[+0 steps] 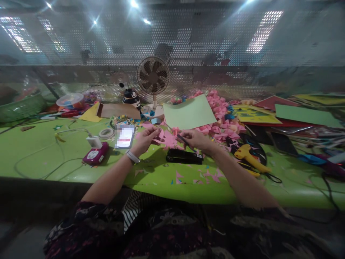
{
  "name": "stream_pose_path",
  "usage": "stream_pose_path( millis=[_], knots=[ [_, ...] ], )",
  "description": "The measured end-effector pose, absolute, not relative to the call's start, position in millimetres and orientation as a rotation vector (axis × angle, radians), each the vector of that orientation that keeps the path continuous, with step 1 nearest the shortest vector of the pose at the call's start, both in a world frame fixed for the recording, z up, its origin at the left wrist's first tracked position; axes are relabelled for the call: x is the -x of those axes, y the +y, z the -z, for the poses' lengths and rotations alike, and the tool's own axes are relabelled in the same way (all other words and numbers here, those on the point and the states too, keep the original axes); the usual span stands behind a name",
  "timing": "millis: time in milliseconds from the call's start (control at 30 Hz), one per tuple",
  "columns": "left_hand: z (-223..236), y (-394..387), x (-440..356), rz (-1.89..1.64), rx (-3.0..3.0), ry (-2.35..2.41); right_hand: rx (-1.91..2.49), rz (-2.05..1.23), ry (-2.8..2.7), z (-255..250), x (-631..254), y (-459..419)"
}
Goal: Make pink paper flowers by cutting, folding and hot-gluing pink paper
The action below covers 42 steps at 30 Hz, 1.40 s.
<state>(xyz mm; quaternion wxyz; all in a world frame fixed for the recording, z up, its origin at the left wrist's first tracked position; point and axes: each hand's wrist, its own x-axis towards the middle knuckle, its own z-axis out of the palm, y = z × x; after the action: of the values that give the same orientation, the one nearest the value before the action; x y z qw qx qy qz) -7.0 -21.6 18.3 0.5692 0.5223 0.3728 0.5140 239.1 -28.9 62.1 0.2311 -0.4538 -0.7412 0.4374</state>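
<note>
My left hand (147, 138) is closed on a piece of pink paper (161, 136) above the green table (40, 154). My right hand (195, 139) grips dark-handled scissors (183, 139), whose tips point toward the pink paper. A black stapler (184, 157) lies on the table just in front of both hands. Pink paper scraps (212, 177) are scattered near the table's front edge.
A phone (124, 136) stands left of my hands, with a magenta device (95, 155) and white charger beside it. A small fan (152, 77), a light green sheet (188, 113), a pile of pink paper flowers (221, 118), a yellow glue gun (249, 156) and stacked coloured paper (304, 115) fill the back and right.
</note>
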Motion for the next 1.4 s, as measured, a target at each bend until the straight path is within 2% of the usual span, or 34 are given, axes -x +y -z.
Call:
stream_pose_path(
  millis=[100, 333, 600, 1033, 1133, 1167, 1300, 1400],
  knots=[
    [-19, -22, 4, -1.191, -1.080, 0.885, 1.354, -1.037, -2.018, -60, -251, -15],
    [-16, -21, 0, -1.185, -0.874, 0.858, 1.746, -0.519, -2.360, -63, -286, 7],
    [-16, -22, -2, -1.236, -0.859, 0.780, 1.948, -0.234, -2.476, -71, -298, 10],
    [-9, -22, -5, -1.313, -0.946, 0.828, 1.975, -0.313, -2.598, -57, -308, 20],
    [-9, -26, -10, -1.393, -1.032, 0.814, 1.811, -0.299, -2.479, -63, -294, 9],
    [-9, -27, -12, -1.419, -1.052, 0.807, 1.676, -0.330, -2.389, -64, -284, 2],
    [-8, -35, -24, -1.484, -1.039, 0.792, 1.264, -0.879, -2.182, -60, -231, -27],
    [-8, -40, -30, -1.474, -0.956, 0.745, 1.043, -0.981, -2.121, -51, -205, -37]
  ],
)
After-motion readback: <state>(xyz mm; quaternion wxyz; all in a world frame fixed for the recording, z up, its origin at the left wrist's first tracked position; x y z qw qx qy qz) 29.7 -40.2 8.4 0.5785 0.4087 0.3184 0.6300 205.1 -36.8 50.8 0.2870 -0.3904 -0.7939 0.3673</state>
